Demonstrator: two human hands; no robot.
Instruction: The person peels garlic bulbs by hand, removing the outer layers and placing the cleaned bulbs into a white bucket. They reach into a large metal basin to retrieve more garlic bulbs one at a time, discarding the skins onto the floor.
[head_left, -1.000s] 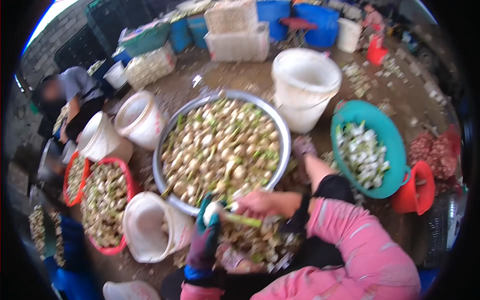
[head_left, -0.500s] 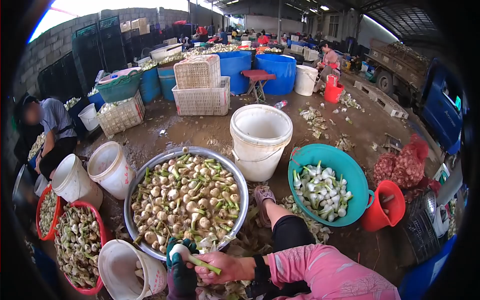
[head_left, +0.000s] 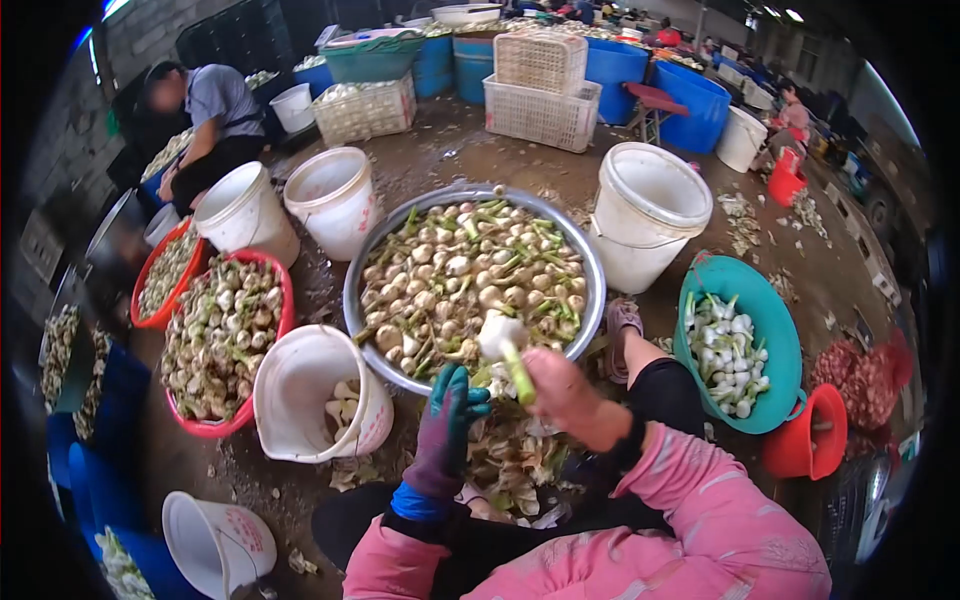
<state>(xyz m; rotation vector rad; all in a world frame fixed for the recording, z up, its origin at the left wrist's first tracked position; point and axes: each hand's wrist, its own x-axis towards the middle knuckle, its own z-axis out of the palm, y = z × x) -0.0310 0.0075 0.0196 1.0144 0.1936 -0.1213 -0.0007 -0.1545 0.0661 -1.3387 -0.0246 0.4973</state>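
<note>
My right hand (head_left: 568, 398) is bare and pinches the green stem of a garlic bulb (head_left: 500, 338). The white bulb points up and away, slightly blurred, over the near rim of a wide metal basin (head_left: 352, 290). Unpeeled garlic bulbs (head_left: 470, 270) with cut stems fill that basin. Wearing a teal and purple glove, my left hand (head_left: 448, 430) is just left of the bulb, apart from it, with fingers stretched and nothing in them. On the right stands a green tub (head_left: 790, 340) holding cleaned white garlic (head_left: 728, 360). Loose garlic skins (head_left: 520, 455) lie below my hands.
Left of the basin stand a red tub (head_left: 285, 300) of garlic and a white bucket (head_left: 270, 400) with a few pieces inside. A tall white bucket (head_left: 650, 215) stands beyond my foot. A red bucket (head_left: 808, 430) sits at right. Another person (head_left: 215, 110) sits at upper left.
The view has swung left and down. My gloved left hand has let go of the garlic bulb; my right hand now holds it alone by the stem, lifted away from the glove.
</note>
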